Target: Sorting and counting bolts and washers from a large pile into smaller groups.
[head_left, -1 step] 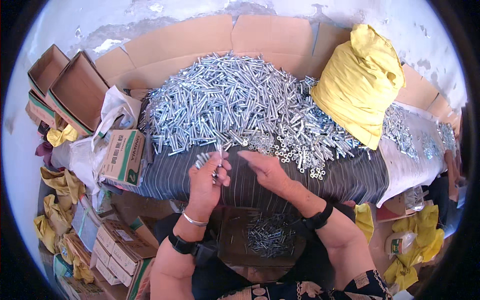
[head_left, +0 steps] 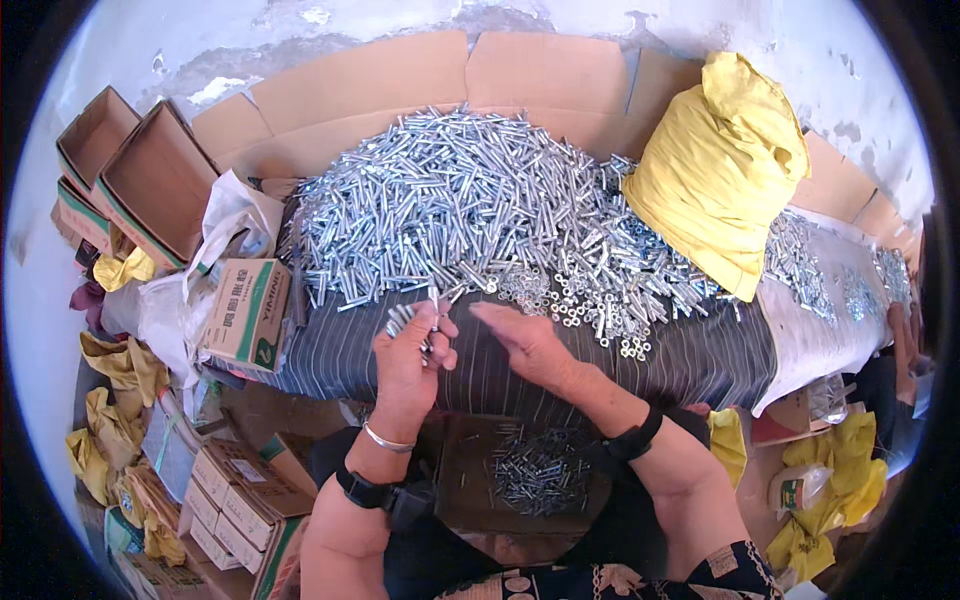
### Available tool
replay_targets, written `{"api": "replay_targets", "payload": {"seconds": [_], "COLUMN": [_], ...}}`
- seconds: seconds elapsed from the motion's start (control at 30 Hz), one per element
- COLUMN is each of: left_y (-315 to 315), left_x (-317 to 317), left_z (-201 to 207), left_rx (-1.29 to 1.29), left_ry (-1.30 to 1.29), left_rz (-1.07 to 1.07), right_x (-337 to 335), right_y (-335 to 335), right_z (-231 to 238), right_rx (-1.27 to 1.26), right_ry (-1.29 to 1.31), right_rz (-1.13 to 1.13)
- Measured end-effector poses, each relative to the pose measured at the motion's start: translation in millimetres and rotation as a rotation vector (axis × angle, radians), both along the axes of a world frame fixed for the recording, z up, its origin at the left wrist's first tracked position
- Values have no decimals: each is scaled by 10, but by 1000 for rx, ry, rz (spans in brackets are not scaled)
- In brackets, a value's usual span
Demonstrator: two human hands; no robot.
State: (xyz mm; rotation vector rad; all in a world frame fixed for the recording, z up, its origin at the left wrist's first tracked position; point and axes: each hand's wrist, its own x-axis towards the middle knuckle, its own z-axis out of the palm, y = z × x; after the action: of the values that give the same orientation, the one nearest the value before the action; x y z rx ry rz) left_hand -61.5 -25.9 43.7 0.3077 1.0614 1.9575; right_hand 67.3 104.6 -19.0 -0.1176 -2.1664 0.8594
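Note:
My left hand [head_left: 405, 345] is closed around several silvery bolts [head_left: 400, 318]. One of them stands upright between thumb and forefinger, and the ends of the others stick out past the thumb. Just to the right, my right hand [head_left: 530, 342] hovers with its fingers stretched toward the left hand. No bolt shows in it, and its fingertips are a little blurred. Behind both hands a big heap of metal bolts [head_left: 450, 200] covers the table. Loose nuts [head_left: 575, 308] lie at the heap's front edge on the dark striped cloth [head_left: 330, 340].
A full yellow sack [head_left: 720, 170] rests on the heap's right side. Cartons [head_left: 155, 190] and a white plastic bag [head_left: 240, 215] crowd the left. Below, between my legs, a box [head_left: 465, 470] holds darker bolts. Another person's arm [head_left: 903, 345] shows at far right.
Both hands have shifted very slightly to the left. The left hand keeps its hold on the bolts.

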Motion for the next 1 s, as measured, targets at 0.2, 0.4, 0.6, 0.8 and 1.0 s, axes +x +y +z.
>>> {"api": "replay_targets", "payload": {"seconds": [0.2,0.4,0.6,0.8,1.0], "left_y": [-12,-27,-22,40,132], "left_x": [-95,-172,-68,33,106], "left_z": [-60,-125,-67,-120,-208], "left_rx": [81,35,-26,-96,-189], "left_ry": [39,51,44,18,27], "left_rz": [137,143,59,-62,-138], "right_x": [-555,-425,239,405,296], "right_y": [-249,-251,-136,98,90], "right_z": [-32,-143,59,35,6], "right_rx": [210,403,315,-227,-18], "right_ry": [-157,-272,-390,-123,-281], "right_rz": [81,20,-71,-322,-377]}}
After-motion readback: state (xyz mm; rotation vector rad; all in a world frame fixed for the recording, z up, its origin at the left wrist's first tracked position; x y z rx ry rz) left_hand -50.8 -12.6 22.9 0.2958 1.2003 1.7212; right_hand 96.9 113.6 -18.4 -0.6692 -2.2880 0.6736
